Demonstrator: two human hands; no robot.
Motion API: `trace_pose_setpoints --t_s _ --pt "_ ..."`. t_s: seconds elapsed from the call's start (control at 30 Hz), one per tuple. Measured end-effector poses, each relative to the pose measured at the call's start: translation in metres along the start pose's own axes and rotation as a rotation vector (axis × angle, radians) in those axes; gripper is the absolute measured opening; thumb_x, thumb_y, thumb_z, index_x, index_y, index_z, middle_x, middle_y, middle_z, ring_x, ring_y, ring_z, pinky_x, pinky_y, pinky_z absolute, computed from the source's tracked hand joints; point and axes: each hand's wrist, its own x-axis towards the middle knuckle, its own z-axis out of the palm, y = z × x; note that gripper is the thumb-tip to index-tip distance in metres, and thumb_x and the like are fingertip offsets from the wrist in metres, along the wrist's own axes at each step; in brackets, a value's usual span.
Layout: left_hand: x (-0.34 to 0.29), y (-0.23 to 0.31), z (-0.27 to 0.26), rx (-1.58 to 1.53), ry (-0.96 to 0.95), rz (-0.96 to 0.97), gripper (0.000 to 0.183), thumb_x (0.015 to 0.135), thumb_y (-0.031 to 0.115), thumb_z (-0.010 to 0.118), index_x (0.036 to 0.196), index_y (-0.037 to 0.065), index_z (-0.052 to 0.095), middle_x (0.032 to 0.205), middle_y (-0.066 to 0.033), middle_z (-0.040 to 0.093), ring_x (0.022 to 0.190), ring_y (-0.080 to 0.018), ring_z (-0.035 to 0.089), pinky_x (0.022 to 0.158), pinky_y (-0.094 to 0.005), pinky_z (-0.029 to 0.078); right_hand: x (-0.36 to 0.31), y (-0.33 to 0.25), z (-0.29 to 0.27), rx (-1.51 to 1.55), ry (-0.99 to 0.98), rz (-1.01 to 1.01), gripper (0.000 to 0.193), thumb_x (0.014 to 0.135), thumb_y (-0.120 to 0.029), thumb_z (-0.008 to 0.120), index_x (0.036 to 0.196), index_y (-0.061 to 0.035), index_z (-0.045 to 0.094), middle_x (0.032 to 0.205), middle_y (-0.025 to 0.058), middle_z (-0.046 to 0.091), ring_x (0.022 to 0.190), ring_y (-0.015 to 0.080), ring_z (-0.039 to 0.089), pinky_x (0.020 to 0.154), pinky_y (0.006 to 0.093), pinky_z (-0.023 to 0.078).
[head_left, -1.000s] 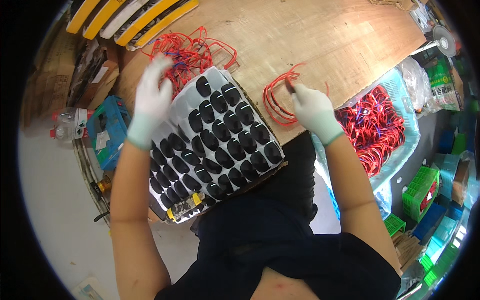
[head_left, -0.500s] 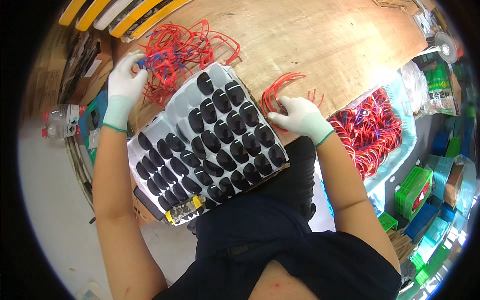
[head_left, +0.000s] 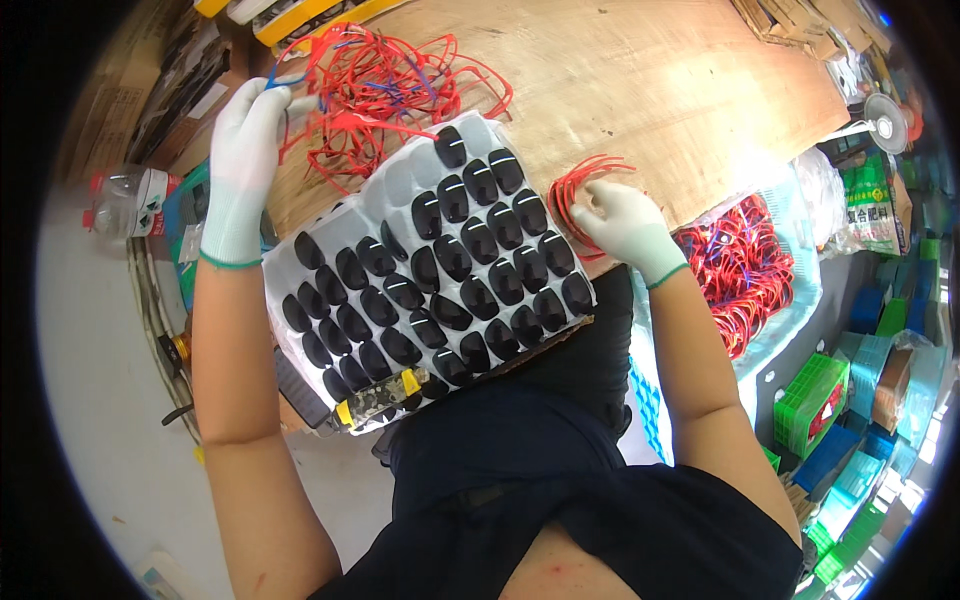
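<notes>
My left hand (head_left: 246, 135), in a white glove, is closed on a red glasses frame with a blue part (head_left: 285, 82). It is at the left side of a tangled pile of red glasses frames (head_left: 395, 85) on the wooden table. My gloved right hand (head_left: 622, 222) is beside a row of nested red frames (head_left: 568, 195) near the table's front edge. Its thumb and forefinger are apart, with nothing visible between them. Between my arms, a tilted white moulded tray (head_left: 385, 195) holds rows of dark sunglass lenses (head_left: 452, 258); several pockets at its far side hold none.
A yellow-ended object (head_left: 380, 398) lies on the tray's near left edge. To my right stands a light-blue basket (head_left: 800, 290) full of red frames. Beyond it are a small fan (head_left: 886, 122) and a green crate (head_left: 812, 405). A plastic bottle (head_left: 130, 215) is at left.
My left hand has moved up and away, lifting a red frame at the pile's edge. My right thumb and forefinger have come away from the nested frames. The whole view has shifted slightly.
</notes>
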Motion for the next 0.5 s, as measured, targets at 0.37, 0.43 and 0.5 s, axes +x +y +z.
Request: trace_pose_setpoints --t_s 0.37,0.43,0.5 --pt "0.001 -0.029 -0.007 -0.288 0.051 -0.012 0.04 0.096 0.011 0.046 0.132 -0.006 0.053 0.12 -0.0126 0.061 0.118 -0.0229 0.057 0.1 -0.0345 0.048 0.068 -0.145 -0.004 -0.091 0.148 -0.408 0.035 0.087 -0.032 0.061 0.108 -0.0059 0.069 0.102 0.0186 0.068 0.101 0.0365 0.065 0.088 0.0453 0.053" --pt "-0.014 -0.025 -0.021 -0.17 0.062 0.018 0.043 0.094 0.014 0.051 0.134 -0.001 0.058 0.105 -0.0048 0.061 0.099 -0.0114 0.055 0.087 -0.0244 0.045 0.083 -0.157 -0.001 -0.262 0.03 -0.303 0.037 0.084 -0.03 0.059 0.11 -0.0046 0.069 0.111 0.0206 0.067 0.107 0.0361 0.065 0.092 0.0446 0.053" --pt "-0.03 -0.024 -0.044 -0.022 0.026 -0.027 0.045 0.093 0.014 0.053 0.136 0.003 0.06 0.097 0.0003 0.061 0.086 -0.0055 0.051 0.082 -0.021 0.044 0.089 -0.168 -0.003 -0.317 -0.049 -0.226 0.038 0.082 -0.025 0.058 0.112 -0.0044 0.069 0.118 0.0217 0.065 0.112 0.0356 0.064 0.095 0.0448 0.053"
